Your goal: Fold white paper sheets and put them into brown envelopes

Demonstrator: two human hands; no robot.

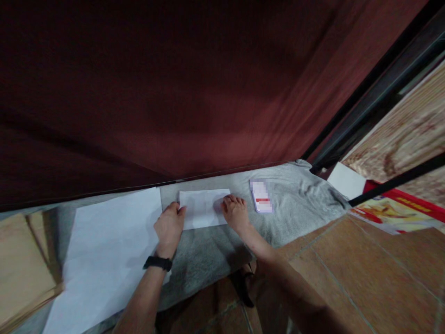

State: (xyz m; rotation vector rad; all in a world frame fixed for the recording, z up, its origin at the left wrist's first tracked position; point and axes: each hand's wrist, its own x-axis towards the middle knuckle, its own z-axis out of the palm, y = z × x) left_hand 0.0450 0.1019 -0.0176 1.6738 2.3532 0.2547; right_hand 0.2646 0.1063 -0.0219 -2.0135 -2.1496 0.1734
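So the biggest thing here is a dark red curtain (181, 93) that fills the whole upper part of the view, hanging down to the back edge of a grey cloth (299, 190) spread on a terracotta tile floor (365, 264). On the left part of that cloth lies a big white sheet (104, 255), running from the curtain edge down toward the bottom of the view, and further left there's a stack of brown paper (21, 264) (looks like kraft sheets or envelopes, can't tell which).

The main bit: a small folded white paper (203, 206) lies flat on the grey cloth, just right of the big sheet's top corner and close to the curtain. It sits right between the two hands. The left hand (169, 227), with a black wristband (158, 263) on the wrist, is open and flat with its fingertips on the paper's left edge. The right hand (235, 213) is also spread, pressing down on the paper's right end. Neither hand is gripping anything, just flat palms and fingers on it.

Just right of the right hand, not touching it, a small purple-edged card pack (261, 196) lies on the cloth.
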